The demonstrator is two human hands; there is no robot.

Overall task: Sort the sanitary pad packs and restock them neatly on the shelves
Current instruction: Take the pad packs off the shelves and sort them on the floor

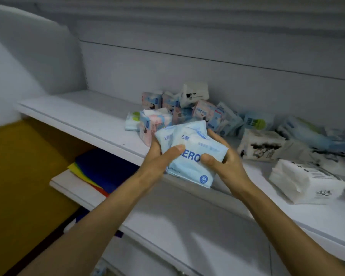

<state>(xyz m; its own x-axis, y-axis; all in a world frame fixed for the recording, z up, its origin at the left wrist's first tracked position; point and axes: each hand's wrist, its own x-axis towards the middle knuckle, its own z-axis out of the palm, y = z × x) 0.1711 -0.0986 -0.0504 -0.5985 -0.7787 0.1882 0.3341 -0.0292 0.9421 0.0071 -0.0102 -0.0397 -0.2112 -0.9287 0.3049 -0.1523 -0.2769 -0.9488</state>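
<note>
I hold a small stack of light blue pad packs [189, 166] over the front edge of the white shelf [84, 114]; the front pack reads "ERO". My left hand [159, 158] grips the stack from the left, thumb across its face. My right hand [221, 156] clasps it from the right. Behind the stack lies a jumbled heap of pink and blue pad packs [187, 112]. More blue packs [307, 132] spread to the right along the shelf's back.
White packs with black print [261, 144] and a white wrapped bundle [305, 182] lie on the shelf at right. The shelf's left half is bare. A lower shelf [68, 184] holds coloured sheets [102, 168]. The floor at left is yellow.
</note>
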